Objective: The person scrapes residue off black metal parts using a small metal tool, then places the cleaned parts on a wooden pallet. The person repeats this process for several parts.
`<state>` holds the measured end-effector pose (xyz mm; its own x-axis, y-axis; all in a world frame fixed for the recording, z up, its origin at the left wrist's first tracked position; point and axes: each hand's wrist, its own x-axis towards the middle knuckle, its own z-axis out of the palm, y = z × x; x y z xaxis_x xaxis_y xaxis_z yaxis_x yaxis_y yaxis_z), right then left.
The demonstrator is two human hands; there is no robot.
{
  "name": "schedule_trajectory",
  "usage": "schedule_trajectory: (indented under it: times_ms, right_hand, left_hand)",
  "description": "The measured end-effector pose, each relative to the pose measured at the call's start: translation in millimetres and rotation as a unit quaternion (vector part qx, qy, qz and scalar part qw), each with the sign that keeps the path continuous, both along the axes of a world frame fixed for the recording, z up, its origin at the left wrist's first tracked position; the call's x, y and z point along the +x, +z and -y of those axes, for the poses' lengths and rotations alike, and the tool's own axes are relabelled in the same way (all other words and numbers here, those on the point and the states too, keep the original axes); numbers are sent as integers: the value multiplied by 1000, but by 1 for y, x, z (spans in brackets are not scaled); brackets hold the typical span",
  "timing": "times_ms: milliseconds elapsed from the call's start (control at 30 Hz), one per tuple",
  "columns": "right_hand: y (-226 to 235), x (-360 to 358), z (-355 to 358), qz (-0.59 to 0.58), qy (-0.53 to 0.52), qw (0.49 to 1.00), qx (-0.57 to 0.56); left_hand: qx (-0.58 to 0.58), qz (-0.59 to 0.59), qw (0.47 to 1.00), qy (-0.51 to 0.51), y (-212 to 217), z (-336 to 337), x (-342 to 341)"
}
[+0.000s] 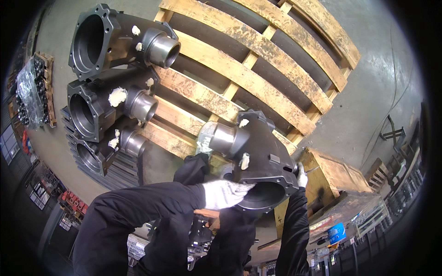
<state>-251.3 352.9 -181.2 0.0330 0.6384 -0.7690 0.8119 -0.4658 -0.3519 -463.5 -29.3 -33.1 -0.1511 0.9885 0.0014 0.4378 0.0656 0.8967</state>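
Note:
In front of me a dark metal housing [260,147] is tilted, its wide flanged opening facing me. My left hand [224,193], in a white glove, grips the left edge of that opening, fingertips at the bore. My right hand [302,176], also gloved, is against the housing's right side near the flange; its fingers are partly hidden. A shiny side tube points left, with clear plastic [205,138] around its end. Pale putty-like lumps [244,161] stick to the dark surface.
Three similar housings stand at the left: a far one [124,41], a middle one [110,101] and a near one [110,146]. Behind is a slatted wooden pallet [244,55]. A wooden crate [338,172] and a blue bucket [336,233] are at the right.

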Motion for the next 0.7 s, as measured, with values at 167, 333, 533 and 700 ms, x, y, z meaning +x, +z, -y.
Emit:
schedule_trajectory:
  times_ms: [167, 333, 533, 700]
  right_hand:
    - [20, -80, -4, -95, 15, 994, 44]
    - [37, -198, -6, -80, 180, 976, 92]
    - [27, -296, 8, -118, 381, 905, 148]
    - [18, -286, -21, -190, 254, 945, 81]
  left_hand:
    - [3, -51, 998, 40, -6, 32, 16]
    - [-116, -215, 967, 75, 11, 36, 33]
    - [-185, -270, 933, 151, 26, 5, 46]
    - [-181, -239, 934, 197, 31, -55, 20]
